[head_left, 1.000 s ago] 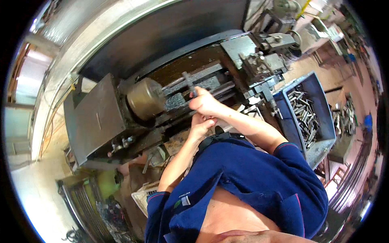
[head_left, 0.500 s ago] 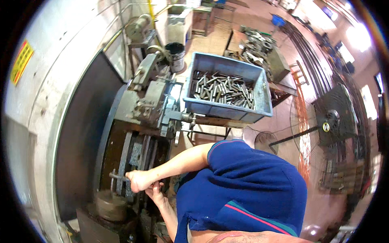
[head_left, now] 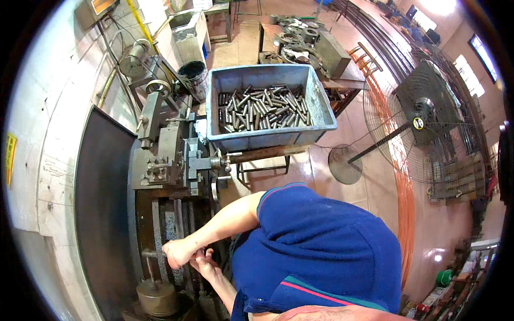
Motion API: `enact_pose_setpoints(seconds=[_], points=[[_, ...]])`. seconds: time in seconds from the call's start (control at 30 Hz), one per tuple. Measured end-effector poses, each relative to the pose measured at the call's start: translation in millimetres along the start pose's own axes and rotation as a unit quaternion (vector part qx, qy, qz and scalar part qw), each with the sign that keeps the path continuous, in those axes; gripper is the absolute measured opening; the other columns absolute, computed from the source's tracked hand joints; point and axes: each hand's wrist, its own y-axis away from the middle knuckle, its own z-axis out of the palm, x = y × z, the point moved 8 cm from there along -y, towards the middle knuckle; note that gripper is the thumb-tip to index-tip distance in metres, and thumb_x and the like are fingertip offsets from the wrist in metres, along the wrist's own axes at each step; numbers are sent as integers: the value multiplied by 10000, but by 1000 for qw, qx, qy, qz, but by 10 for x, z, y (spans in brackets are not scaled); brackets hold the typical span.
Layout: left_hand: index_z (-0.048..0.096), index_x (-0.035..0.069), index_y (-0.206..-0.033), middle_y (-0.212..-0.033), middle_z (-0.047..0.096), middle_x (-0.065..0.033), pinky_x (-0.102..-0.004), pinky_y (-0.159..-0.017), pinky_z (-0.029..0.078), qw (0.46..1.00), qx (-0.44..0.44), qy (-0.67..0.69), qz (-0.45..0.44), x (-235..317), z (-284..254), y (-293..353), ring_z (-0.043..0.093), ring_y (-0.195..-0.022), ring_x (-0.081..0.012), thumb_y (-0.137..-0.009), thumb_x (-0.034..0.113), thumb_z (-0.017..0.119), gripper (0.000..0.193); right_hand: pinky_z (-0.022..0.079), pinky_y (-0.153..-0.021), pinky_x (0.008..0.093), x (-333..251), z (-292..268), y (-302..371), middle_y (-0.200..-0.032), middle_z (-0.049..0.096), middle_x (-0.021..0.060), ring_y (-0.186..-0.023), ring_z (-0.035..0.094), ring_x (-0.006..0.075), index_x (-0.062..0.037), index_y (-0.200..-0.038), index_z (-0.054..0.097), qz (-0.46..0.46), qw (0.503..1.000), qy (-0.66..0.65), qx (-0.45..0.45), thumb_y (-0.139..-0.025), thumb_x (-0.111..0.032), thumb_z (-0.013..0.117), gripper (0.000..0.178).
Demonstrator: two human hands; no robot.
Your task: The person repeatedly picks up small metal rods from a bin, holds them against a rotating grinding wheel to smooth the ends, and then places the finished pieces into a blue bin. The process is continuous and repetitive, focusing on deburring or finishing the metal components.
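My right hand [head_left: 178, 253], on the arm reaching across from the upper side of my body, is closed in a fist. From the fist a short metal bar [head_left: 150, 253] sticks out to the left, meeting or overlapping a thin rod [head_left: 150, 269] that rises from the round lathe chuck [head_left: 156, 299]. I cannot tell whether bar and rod are one piece. Close beside the right wrist is my left hand [head_left: 206, 264], its visible fingers apart and slightly bent; some fingertips are hidden behind the wrist. Both hands are over the lathe bed [head_left: 156, 214].
Beyond the hands stand the lathe's carriage and handles [head_left: 199, 163]. A blue crate [head_left: 267, 140] full of short metal rods sits on a stand to their right. A large fan [head_left: 420, 115] stands at right. A dark bucket [head_left: 194, 77] and a table of metal parts [head_left: 342, 56] lie farther back.
The view has shifted, so the crate and carriage appear farther left. The bar at my right fist now looks more level and the rod below it shows more. My left fingers are spread slightly wider.
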Motion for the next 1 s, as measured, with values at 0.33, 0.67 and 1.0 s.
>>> enact_pose_setpoints(seconds=[0.33, 0.67, 1.0], points=[[497, 119, -976, -868, 559, -5, -258, -547, 436, 994, -95, -47, -17, -132, 318, -94, 535, -783, -126, -722, 310, 706, 380, 354, -845, 168, 1217, 14, -1820, -928, 574, -73, -913, 482, -33, -183, -908, 516, 294, 955, 3, -51, -616, -179, 705, 348], [480, 143, -1076, -984, 558, -1, -296, -596, 443, 999, -7, -32, -20, -144, -268, -18, 538, -882, -160, -569, 465, 785, 673, 394, -880, 230, 144, 131, -76, -1034, 583, 5, -1026, 504, 87, -185, -930, 566, 149, 985, -74, -50, -500, -277, 796, 496], [491, 124, -1061, -939, 562, -29, -292, -636, 433, 999, -8, -6, 34, -50, -199, 110, 535, -858, -163, -803, 316, 619, 346, 486, -642, 370, -422, -352, 505, -775, 619, 175, -749, 625, 252, 5, -754, 570, 36, 997, -64, 6, -582, -147, 631, 238]])
